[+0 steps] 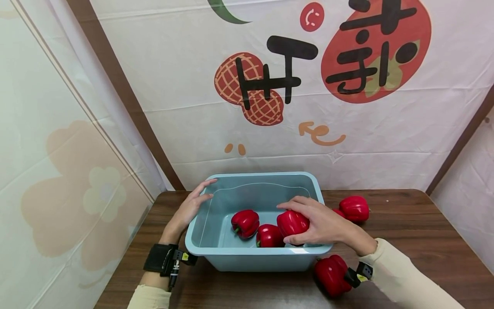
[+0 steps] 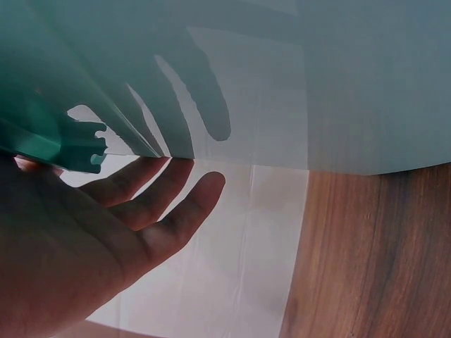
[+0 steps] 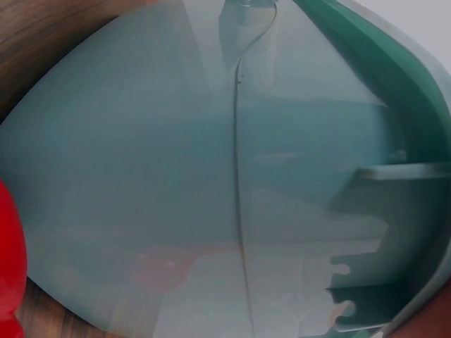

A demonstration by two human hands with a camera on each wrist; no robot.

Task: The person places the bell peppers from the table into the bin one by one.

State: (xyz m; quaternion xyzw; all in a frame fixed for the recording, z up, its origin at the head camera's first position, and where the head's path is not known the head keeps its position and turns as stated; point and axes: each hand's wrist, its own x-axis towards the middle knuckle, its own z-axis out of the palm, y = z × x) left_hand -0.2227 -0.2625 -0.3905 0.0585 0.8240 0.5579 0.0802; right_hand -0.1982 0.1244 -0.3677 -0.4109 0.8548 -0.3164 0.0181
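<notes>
A light-blue plastic tub (image 1: 256, 262) stands on the table. My left hand (image 1: 189, 210) holds its left rim near the back corner; in the left wrist view the fingers (image 2: 180, 211) lie against the outer wall. Inside the tub's right part, my right hand (image 1: 316, 221) grips a red bell pepper (image 1: 292, 222), with thumb and fingers on either side. Two more red bell peppers lie in the tub, one left of centre (image 1: 245, 223) and another (image 1: 269, 236) beside the held one. The right wrist view mostly shows the tub's outer wall (image 3: 155, 162); the right hand's grip is hidden there.
Right of the tub, a red bell pepper (image 1: 354, 208) lies on the brown wooden table (image 1: 409, 231) with another partly hidden behind my right hand. A further pepper (image 1: 332, 275) sits by the front right corner, under my right wrist. A printed cloth (image 1: 185, 128) hangs behind the table.
</notes>
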